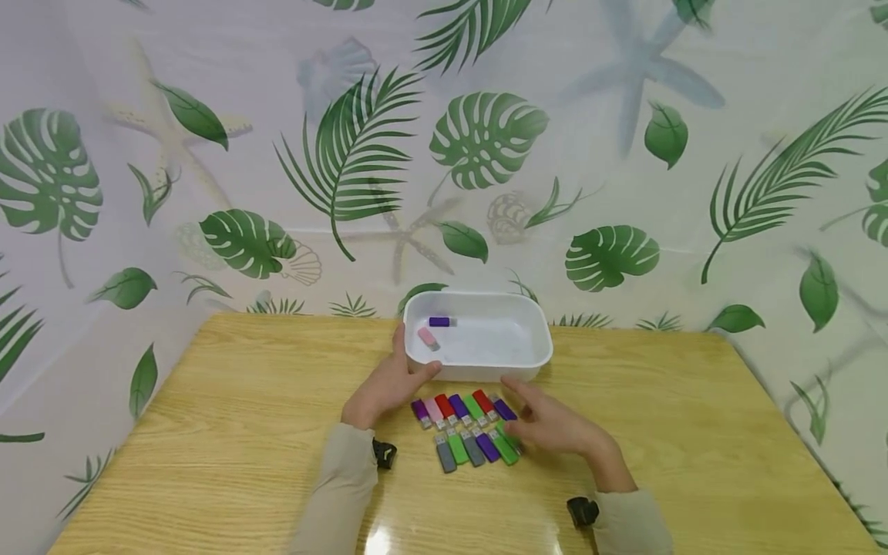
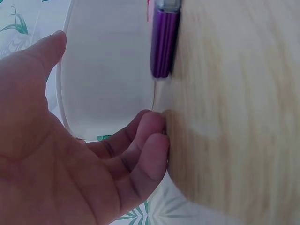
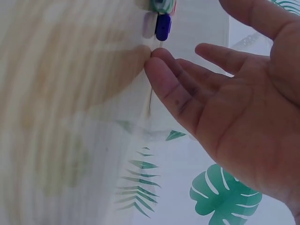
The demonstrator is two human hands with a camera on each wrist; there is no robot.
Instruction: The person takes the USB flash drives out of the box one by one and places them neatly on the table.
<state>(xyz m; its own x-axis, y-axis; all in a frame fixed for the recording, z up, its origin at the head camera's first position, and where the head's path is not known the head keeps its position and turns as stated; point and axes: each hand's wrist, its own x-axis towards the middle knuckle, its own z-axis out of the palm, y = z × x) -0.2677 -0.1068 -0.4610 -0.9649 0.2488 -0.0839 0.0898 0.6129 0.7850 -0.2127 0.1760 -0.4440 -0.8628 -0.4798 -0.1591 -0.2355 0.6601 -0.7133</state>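
A white plastic box [image 1: 479, 373] stands at the table's back edge, holding a purple USB stick [image 1: 439, 322] and a pink USB stick [image 1: 427, 338]. My left hand [image 1: 385, 385] lies at the box's left end, thumb by the front wall and the other fingers along the side; its palm [image 2: 51, 154] shows nothing held. In front of the box, several USB sticks lie in two rows, among them a grey one [image 1: 445, 453] and a red one [image 1: 483, 404]. Beside their right end hovers my right hand [image 1: 555, 424], fingers loosely bent and holding nothing in the right wrist view.
The wooden table [image 1: 229, 432] extends to both sides of the rows. Behind it hangs a white cloth [image 1: 527, 254] printed with green leaves, close behind the box. Each wrist wears a black strap mount [image 1: 583, 511].
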